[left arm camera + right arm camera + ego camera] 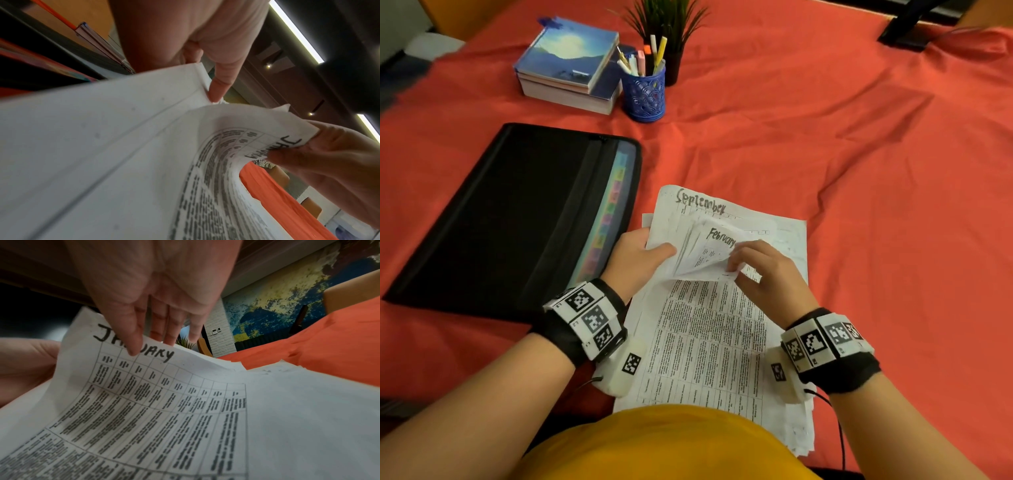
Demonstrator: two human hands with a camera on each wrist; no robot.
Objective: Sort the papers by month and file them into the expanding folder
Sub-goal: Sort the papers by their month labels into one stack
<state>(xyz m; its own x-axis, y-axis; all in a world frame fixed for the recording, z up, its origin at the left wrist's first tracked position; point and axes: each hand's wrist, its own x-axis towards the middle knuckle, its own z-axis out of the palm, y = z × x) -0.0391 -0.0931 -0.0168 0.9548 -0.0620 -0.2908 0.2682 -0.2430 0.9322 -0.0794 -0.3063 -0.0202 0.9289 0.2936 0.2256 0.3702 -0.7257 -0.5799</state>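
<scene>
A stack of printed papers (709, 342) lies on the orange cloth in front of me. Its upper sheets are lifted and curled back. My left hand (654, 243) grips the raised sheets at their left edge, thumb on top. My right hand (736, 263) pinches the top edge of a sheet headed "January" (144, 394), thumb (133, 340) on the heading. Sheets headed "February" (719, 240) and "September" (702, 202) show behind it. The black expanding folder (517, 219) lies to the left, open, with coloured tabs (609, 216) along its right side.
At the back of the orange tablecloth (859, 171) are a pile of books (568, 65), a blue pen cup (643, 96) and a potted plant (667, 34). A black stand (907, 27) sits at the far right corner.
</scene>
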